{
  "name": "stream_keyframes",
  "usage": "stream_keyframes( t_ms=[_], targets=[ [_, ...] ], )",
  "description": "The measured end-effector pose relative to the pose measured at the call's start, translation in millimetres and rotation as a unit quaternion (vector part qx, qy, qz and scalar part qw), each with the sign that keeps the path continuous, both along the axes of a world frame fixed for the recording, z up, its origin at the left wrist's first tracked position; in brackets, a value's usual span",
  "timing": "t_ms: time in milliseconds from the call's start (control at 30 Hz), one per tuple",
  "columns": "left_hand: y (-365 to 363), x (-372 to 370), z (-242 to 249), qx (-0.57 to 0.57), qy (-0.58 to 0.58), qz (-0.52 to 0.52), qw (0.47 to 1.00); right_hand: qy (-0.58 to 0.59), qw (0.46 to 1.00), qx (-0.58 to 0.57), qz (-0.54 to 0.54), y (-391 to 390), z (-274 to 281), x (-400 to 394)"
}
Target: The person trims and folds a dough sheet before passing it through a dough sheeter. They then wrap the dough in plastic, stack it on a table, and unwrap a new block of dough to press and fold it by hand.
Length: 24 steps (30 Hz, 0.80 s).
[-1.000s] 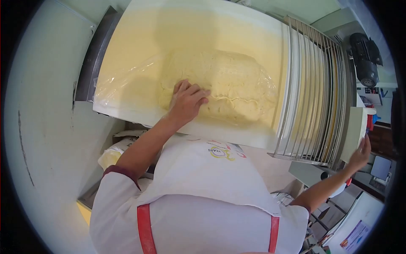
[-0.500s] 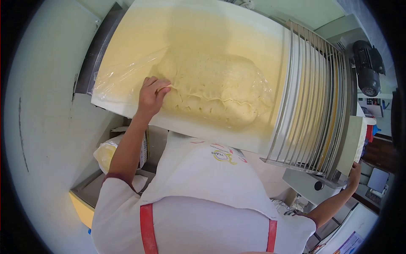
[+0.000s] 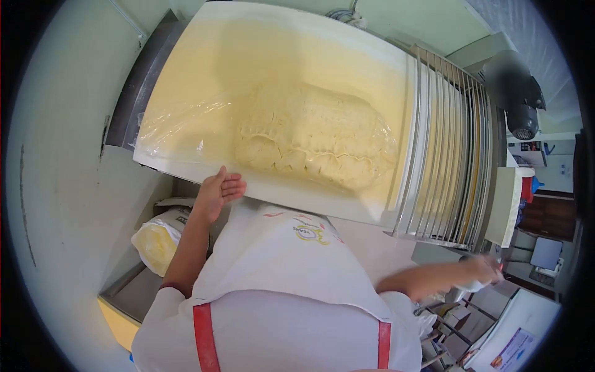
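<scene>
**One slab on the belt, both our hands off it**

One slab of dough (image 3: 316, 146) lies on the belt (image 3: 266, 56) in the middle of the frame, and neither of our hands holds it. We judge the laying-on done: the dough is set down flat and under plastic film (image 3: 180, 124), while any rolling thinner is yet to come, since the slab looks thick and uneven.

Nearest to us, at the bottom of the frame, our white apron (image 3: 291, 260) with red straps fills the view. Our left hand (image 3: 218, 192), left of centre, rests open against the near edge of the belt, fingers spread, gripping nothing. Our right hand (image 3: 486, 270), at lower right, is blurred beside the machine's end; we cannot tell whether it is closed on anything there.

Below the belt at lower left, a clear bag (image 3: 155, 239) of pale yellow stuff sits in a metal tray (image 3: 133, 291).

Farther up, the belt is a smooth cream sheet, wide and slightly bowed by the lens. The dough is pale yellow, roughly oval, its near edge lumpy and cracked into lobes, its top dimpled. The film over it is thin, glossy and wrinkled, trailing off toward the left of the frame.

To the right, a guard (image 3: 452, 142) of parallel metal rods, bright and curved, covers the rollers. Beyond it, at upper right, a dark motor (image 3: 520, 99) hangs out of focus.
</scene>
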<state>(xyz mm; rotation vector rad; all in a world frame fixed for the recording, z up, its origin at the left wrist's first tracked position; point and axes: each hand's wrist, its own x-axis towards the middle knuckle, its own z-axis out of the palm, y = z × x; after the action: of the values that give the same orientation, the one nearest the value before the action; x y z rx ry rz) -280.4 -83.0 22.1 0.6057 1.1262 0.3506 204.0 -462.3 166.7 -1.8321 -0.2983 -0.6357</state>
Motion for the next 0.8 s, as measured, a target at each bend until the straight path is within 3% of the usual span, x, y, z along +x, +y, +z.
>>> stream_keyframes(
  t_ms=[67,133,167,233,267,300,367,433,500,533,600,667,733,767,800],
  targets=[
    [10.7,1.1,-11.9,-0.031,-0.118,0.063,0.991,0.004,0.990,-0.135,0.034,68.7,-99.2,-52.2],
    [41.6,5.0,-21.6,-0.015,-0.109,0.160,0.981,-0.056,0.954,-0.276,0.099,101.7,-179.4,-90.4],
    [54.7,6.9,-24.4,-0.013,-0.134,0.202,0.970,-0.084,0.934,-0.321,0.132,101.6,-192.4,-99.5],
    [73.3,12.1,-15.5,-0.001,-0.153,0.229,0.961,-0.072,0.920,-0.344,0.174,102.4,-157.3,-107.4],
    [83.4,17.7,-18.3,-0.008,-0.159,0.217,0.963,0.150,0.952,-0.176,0.201,114.2,-104.6,-119.4],
    [95.3,22.9,-23.0,-0.015,-0.162,0.200,0.966,0.325,0.932,0.045,0.155,126.2,-51.8,-131.2],
    [117.4,37.6,-29.8,-0.030,-0.195,0.149,0.969,0.211,0.939,0.260,0.075,70.9,-42.2,-81.0],
    [127.3,53.2,-30.9,-0.051,-0.251,0.086,0.963,0.107,0.941,0.321,0.003,79.4,-60.6,-76.5],
    [124.7,66.8,-17.9,-0.034,-0.287,0.153,0.945,0.162,0.986,0.027,-0.018,116.2,-90.3,-119.1],
    [129.0,73.9,-9.1,-0.020,-0.307,0.186,0.933,0.162,0.980,-0.116,-0.029,141.6,-99.4,-146.0],
    [129.9,71.0,4.7,-0.044,-0.364,0.205,0.908,0.275,0.931,0.000,0.241,187.9,-163.0,-188.4],
    [139.2,72.2,39.5,-0.023,-0.386,0.195,0.901,0.251,0.845,-0.228,0.413,204.5,-123.5,-170.5],
    [134.0,87.3,117.8,0.024,-0.381,0.180,0.906,0.117,0.870,-0.322,0.355,228.6,-134.9,-169.3],
    [134.1,102.1,153.3,0.059,-0.446,0.104,0.887,0.043,0.872,-0.369,0.319,241.7,-138.0,-164.6],
    [131.9,119.2,188.5,0.092,-0.505,0.027,0.858,0.025,0.879,-0.343,0.331,247.0,-150.3,-169.4]
  ],
)
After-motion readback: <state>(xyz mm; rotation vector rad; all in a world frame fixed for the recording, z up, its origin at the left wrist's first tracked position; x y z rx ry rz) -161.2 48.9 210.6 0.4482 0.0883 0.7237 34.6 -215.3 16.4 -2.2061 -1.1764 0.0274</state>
